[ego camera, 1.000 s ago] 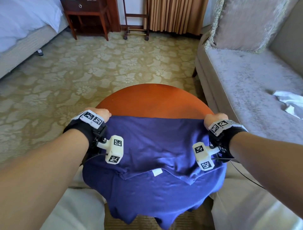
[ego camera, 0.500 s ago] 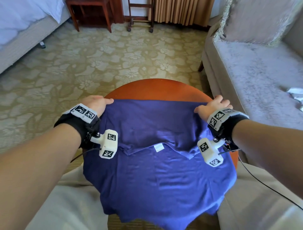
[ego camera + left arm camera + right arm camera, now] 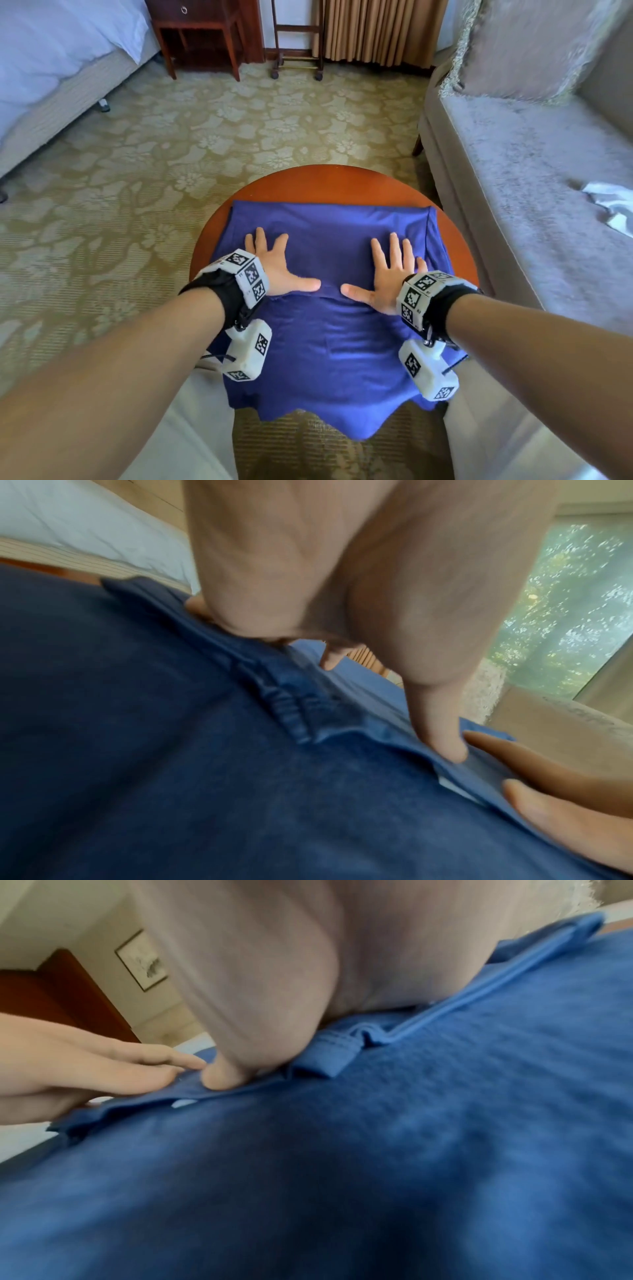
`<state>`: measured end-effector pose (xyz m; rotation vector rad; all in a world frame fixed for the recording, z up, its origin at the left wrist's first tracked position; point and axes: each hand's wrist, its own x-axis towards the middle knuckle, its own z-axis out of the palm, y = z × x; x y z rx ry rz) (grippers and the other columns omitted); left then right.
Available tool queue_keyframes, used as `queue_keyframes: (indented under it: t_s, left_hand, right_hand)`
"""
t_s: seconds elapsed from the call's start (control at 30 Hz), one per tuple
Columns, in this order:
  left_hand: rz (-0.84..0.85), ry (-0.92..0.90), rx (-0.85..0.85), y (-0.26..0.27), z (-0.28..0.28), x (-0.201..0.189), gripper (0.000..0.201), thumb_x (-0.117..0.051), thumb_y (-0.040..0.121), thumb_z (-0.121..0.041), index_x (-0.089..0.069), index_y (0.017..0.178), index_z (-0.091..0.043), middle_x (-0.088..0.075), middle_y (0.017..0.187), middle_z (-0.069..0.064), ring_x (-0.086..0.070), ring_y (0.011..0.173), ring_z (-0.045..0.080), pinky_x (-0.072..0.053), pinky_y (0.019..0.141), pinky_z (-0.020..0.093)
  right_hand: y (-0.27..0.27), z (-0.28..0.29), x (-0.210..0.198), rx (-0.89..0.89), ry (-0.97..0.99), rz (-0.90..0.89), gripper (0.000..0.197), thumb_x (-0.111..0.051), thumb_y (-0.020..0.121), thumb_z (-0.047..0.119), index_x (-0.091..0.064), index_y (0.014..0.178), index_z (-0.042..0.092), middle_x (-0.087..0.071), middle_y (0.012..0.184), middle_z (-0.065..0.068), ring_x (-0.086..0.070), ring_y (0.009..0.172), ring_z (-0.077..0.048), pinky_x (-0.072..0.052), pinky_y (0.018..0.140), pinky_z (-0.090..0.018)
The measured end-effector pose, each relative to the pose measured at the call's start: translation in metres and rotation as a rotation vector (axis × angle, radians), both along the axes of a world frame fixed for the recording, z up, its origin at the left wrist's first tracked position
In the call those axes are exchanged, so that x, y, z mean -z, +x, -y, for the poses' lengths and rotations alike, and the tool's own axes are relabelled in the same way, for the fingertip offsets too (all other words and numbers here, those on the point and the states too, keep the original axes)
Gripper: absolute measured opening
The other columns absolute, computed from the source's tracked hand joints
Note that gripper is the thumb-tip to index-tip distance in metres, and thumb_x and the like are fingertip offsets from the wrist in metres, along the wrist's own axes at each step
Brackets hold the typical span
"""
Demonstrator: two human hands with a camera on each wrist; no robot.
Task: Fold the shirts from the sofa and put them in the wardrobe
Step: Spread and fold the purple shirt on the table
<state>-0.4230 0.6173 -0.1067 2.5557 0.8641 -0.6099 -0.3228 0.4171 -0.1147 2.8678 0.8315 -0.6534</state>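
Palms flat is the state of both hands: the left hand point(image 3: 274, 263) and the right hand point(image 3: 390, 274) lie spread, fingers straight and apart, pressing on the folded upper panel of the dark blue cotton shirt point(image 3: 329, 342). That shirt lies on the round red-brown wooden worktop point(image 3: 329, 181), its lower part hanging over the near edge. Both thumbs sit near the folded panel's near edge, almost meeting at the middle.

The step in hand looks like smoothing this fold. To do it well, I would sweep both palms outward from the middle toward the side edges, keeping even pressure so the bunched seams seen in the wrist views flatten. A crumpled white garment point(image 3: 609, 209) waits on the grey plush sofa point(image 3: 513, 171), well apart.
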Motion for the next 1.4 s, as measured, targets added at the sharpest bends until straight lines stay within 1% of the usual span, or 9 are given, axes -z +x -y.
queue_keyframes:
  t_s: [0.33, 0.6, 0.73, 0.83, 1.0, 1.13, 1.23, 1.33, 1.4]
  left_hand:
    - [-0.025, -0.056, 0.003, -0.01, -0.007, 0.001, 0.106, -0.043, 0.076, -0.085, 0.016, 0.152, -0.041, 0.039, 0.155, 0.0, 0.036, 0.142, 0.023, 0.013, 0.114, 0.059]
    - [0.016, -0.119, -0.073, 0.02, -0.035, 0.001, 0.114, -0.069, 0.074, -0.066, 0.009, 0.153, -0.042, 0.034, 0.157, -0.002, 0.033, 0.144, 0.024, 0.007, 0.118, 0.056]
    - [0.142, -0.251, -0.182, 0.024, -0.045, -0.015, 0.093, -0.07, 0.083, -0.051, -0.015, 0.156, -0.031, 0.015, 0.163, 0.0, 0.016, 0.15, 0.023, -0.002, 0.12, 0.049]
    - [0.488, -0.341, -0.443, 0.01, -0.046, -0.019, 0.068, -0.076, 0.082, -0.03, -0.049, 0.143, -0.021, -0.029, 0.158, 0.0, -0.027, 0.145, 0.017, -0.027, 0.109, 0.028]
    - [0.712, -0.33, -0.908, -0.04, -0.048, -0.026, 0.054, -0.081, 0.054, -0.03, -0.067, 0.099, -0.004, -0.063, 0.089, 0.007, -0.057, 0.075, 0.033, -0.043, 0.062, 0.037]
    - [0.589, -0.41, -0.987, -0.081, -0.054, 0.007, 0.059, -0.072, 0.046, -0.054, -0.069, 0.091, -0.016, -0.065, 0.1, 0.004, -0.059, 0.088, 0.026, -0.047, 0.09, 0.042]
    - [0.547, -0.57, -0.968, -0.109, -0.006, -0.014, 0.037, -0.068, 0.083, -0.027, -0.063, 0.116, -0.009, -0.057, 0.122, 0.009, -0.053, 0.118, 0.031, -0.039, 0.105, 0.041]
    - [0.52, -0.629, -0.937, -0.124, 0.011, -0.008, 0.044, -0.063, 0.091, -0.02, -0.055, 0.131, -0.003, -0.05, 0.142, 0.015, -0.044, 0.135, 0.031, -0.031, 0.116, 0.041]
    - [0.515, -0.652, -0.932, -0.133, 0.016, -0.009, 0.047, -0.062, 0.091, -0.021, -0.054, 0.133, -0.001, -0.046, 0.146, 0.015, -0.042, 0.137, 0.032, -0.029, 0.117, 0.04]
  right_hand:
    - [0.02, 0.018, 0.0, 0.128, 0.033, -0.024, 0.09, -0.024, 0.085, 0.079, 0.013, 0.153, 0.034, 0.028, 0.158, 0.002, 0.022, 0.147, -0.024, 0.006, 0.119, -0.049]
    - [0.052, 0.0, 0.006, 0.079, -0.026, 0.005, 0.094, -0.019, 0.081, 0.084, 0.018, 0.151, 0.034, 0.029, 0.158, 0.001, 0.021, 0.147, -0.026, 0.004, 0.119, -0.05]
    - [0.057, -0.01, 0.002, 0.14, 0.028, 0.024, 0.094, -0.03, 0.084, 0.08, 0.012, 0.153, 0.031, 0.023, 0.16, -0.001, 0.016, 0.148, -0.025, 0.003, 0.118, -0.051]
    - [0.048, -0.009, -0.004, 0.363, 0.24, 0.095, 0.093, -0.05, 0.085, 0.065, -0.007, 0.154, 0.02, 0.003, 0.162, -0.004, -0.001, 0.148, -0.027, -0.008, 0.117, -0.05]
    - [0.03, 0.023, -0.015, 0.761, 0.333, 0.133, 0.08, -0.058, 0.079, 0.042, -0.024, 0.143, 0.008, -0.022, 0.15, -0.015, -0.023, 0.138, -0.035, -0.02, 0.112, -0.049]
    - [0.015, 0.053, -0.011, 0.881, 0.301, -0.084, 0.074, -0.05, 0.079, 0.053, -0.036, 0.133, 0.005, -0.045, 0.132, -0.018, -0.044, 0.125, -0.037, -0.034, 0.108, -0.045]
    - [-0.002, 0.068, -0.011, 0.916, 0.305, -0.129, 0.076, -0.041, 0.07, 0.06, -0.047, 0.125, 0.008, -0.051, 0.119, -0.019, -0.053, 0.109, -0.036, -0.039, 0.103, -0.044]
    - [-0.022, 0.08, -0.013, 0.854, 0.311, -0.268, 0.07, -0.042, 0.086, 0.054, -0.052, 0.134, 0.004, -0.053, 0.134, -0.021, -0.055, 0.118, -0.033, -0.039, 0.106, -0.04]
    - [-0.024, 0.088, 0.001, 0.843, 0.328, -0.321, 0.087, -0.055, 0.069, 0.062, -0.053, 0.132, 0.002, -0.056, 0.13, -0.018, -0.058, 0.113, -0.031, -0.042, 0.102, -0.039]
